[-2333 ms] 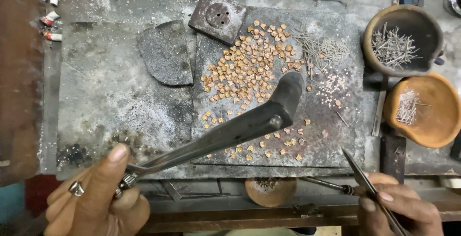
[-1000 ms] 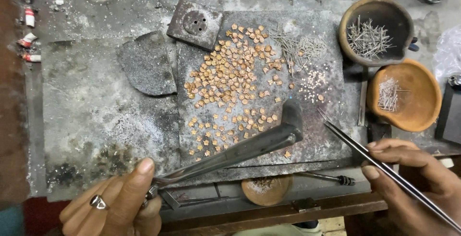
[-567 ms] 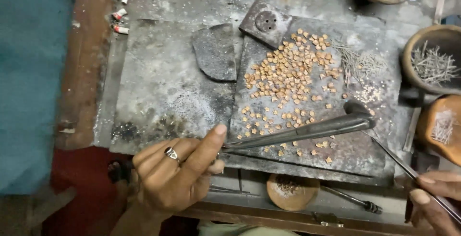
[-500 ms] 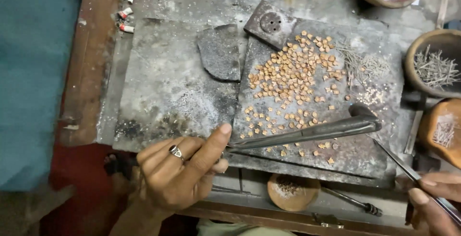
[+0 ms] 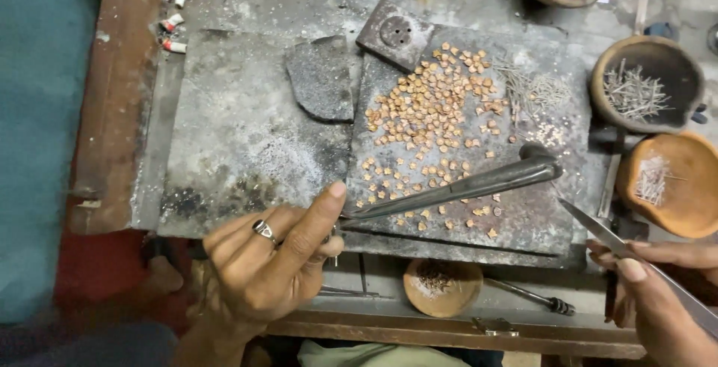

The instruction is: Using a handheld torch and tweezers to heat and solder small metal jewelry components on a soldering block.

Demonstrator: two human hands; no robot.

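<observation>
1. Far left, a rusty wooden bench edge, with small red-and-white tubes lying near its top end.
2. The left hand — ring on one finger — is closed round the handle of a long curved metal torch pipe, forefinger stretched along it.
3. The pipe runs rightward over a dark slab, its bent tip above the slab's right side.
4. Scattered on that slab: lots of small orange metal pieces, some just under the pipe.
5. Below the slab, a small clay dish.
6. Right side — two clay bowls holding thin wire bits.
7. The right hand pinches long tweezers, points aimed at the slab's right edge.
</observation>
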